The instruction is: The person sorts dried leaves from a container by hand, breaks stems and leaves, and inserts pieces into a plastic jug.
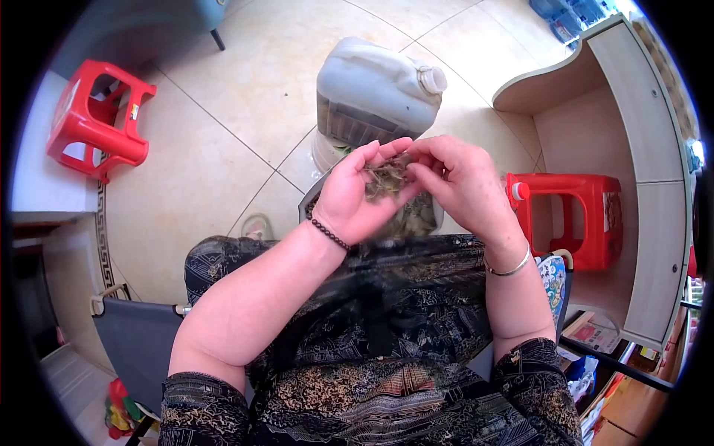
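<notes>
My left hand (357,189) is cupped palm up over my lap, with a small heap of dried plant bits (383,181) in it. The bits are greenish brown, thin and tangled. Above that palm, my right hand (457,175) has its thumb and forefinger pinched together at the edge of the heap. What sits between those fingertips is too small to make out. Below both hands is a container (439,217) holding more dried leafy material (413,221), partly hidden by the hands.
A large whitish jug (379,85) with dark contents stands just beyond my hands. Red plastic stools stand at left (100,119) and right (573,219). A pale wooden cabinet (587,134) rises on the right. Blue water bottles (565,18) are at the far right.
</notes>
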Demonstrator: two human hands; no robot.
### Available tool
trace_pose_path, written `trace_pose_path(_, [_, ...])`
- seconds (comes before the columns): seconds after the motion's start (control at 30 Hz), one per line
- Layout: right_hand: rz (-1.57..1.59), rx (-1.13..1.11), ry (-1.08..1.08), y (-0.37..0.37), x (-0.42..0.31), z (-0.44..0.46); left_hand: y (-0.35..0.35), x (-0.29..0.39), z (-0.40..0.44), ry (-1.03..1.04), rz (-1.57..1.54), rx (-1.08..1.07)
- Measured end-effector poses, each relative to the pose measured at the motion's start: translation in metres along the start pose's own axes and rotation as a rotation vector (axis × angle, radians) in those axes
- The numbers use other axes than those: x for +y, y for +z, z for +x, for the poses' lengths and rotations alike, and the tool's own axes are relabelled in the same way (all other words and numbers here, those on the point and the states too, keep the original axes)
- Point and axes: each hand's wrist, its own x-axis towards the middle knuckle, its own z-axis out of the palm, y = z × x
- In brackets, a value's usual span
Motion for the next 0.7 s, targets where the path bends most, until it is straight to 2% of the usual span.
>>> trace_pose_path(0.1, [-0.093,-0.045,-0.018,-0.008,-0.007,-0.006,0.003,-0.009,0.001,0.008,-0.012,0.070])
trace_pose_path(0.27, [-0.019,-0.003,-0.042,0.003,-0.013,-0.007,0.004,0.005,-0.003,0.025,-0.009,0.133])
trace_pose_path(0.7, [-0.063,-0.043,0.005,0.010,-0.008,-0.004,-0.002,0.003,-0.001,0.058,0.022,0.157])
